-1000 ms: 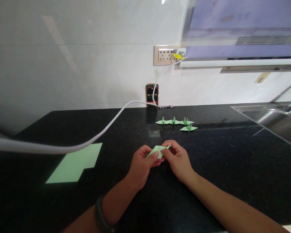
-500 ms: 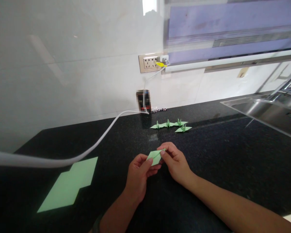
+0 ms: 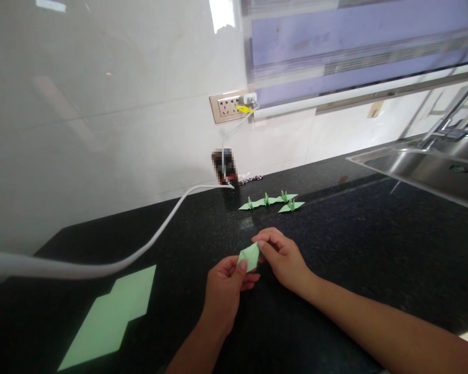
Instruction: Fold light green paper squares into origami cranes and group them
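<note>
Left grip and right grip angle inward, pinching folded paper

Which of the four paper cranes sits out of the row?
The front-right crane: it sits before the row's right end, while the other three cranes line up side by side.

One head-worn view, looking forward and down across the counter to the wall behind. Frame tilted: counter's back edge climbs rightward. Left hand and right hand near, below centre. Cable looms close at left; sink farther off, cut by right edge.
</note>
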`<state>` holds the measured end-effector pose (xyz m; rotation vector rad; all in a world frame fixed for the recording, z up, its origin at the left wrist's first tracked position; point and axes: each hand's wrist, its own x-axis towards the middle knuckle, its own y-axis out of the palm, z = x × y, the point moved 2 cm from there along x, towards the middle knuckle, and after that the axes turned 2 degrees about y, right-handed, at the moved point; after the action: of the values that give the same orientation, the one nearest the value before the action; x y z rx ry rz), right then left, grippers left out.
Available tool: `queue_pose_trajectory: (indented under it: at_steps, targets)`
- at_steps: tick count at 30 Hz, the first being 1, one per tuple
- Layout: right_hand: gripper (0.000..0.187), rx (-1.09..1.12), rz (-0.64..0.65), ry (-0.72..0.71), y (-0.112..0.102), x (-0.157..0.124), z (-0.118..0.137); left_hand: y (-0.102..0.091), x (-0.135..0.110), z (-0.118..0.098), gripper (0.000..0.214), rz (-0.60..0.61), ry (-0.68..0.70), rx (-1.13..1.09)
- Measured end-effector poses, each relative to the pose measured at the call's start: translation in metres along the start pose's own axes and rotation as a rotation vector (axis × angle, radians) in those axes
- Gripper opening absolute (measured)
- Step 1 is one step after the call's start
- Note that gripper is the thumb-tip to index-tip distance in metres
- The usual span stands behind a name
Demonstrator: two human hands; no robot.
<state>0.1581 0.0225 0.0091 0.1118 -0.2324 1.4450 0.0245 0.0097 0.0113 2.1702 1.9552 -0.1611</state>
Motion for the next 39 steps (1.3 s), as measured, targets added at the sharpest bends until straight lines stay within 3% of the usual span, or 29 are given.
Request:
queue_pose_trajectory:
  at_steps: [6,11,15,18,21,27,39]
  targets:
    - [0.019,0.117,-0.003,0.104,-0.005,0.003,0.005,-0.003,0.002,0.005,0.030,0.028,-0.016,-0.019]
    - [0.022,0.033,0.071,-0.028,-0.001,-0.003,0.009,-0.002,0.002,0.003,0.030,0.026,-0.019,-0.071]
    - [0.030,-0.006,0.177,-0.008,0.004,-0.007,0.008,-0.003,0.000,0.002,0.025,0.011,0.016,-0.116]
    - [0.022,-0.064,0.215,-0.003,0.006,-0.009,0.006,-0.002,-0.002,0.001,0.020,0.028,0.025,-0.149]
    - [0.008,-0.088,0.209,0.000,0.007,-0.007,0.004,0.001,-0.005,0.001,0.020,0.079,-0.004,-0.151]
    - [0.007,-0.066,0.165,0.004,0.007,-0.003,0.002,0.004,-0.005,-0.001,0.041,0.102,0.006,-0.128]
    - [0.009,0.089,0.066,0.111,0.004,-0.001,-0.001,0.003,-0.006,-0.002,0.044,0.113,-0.028,-0.109]
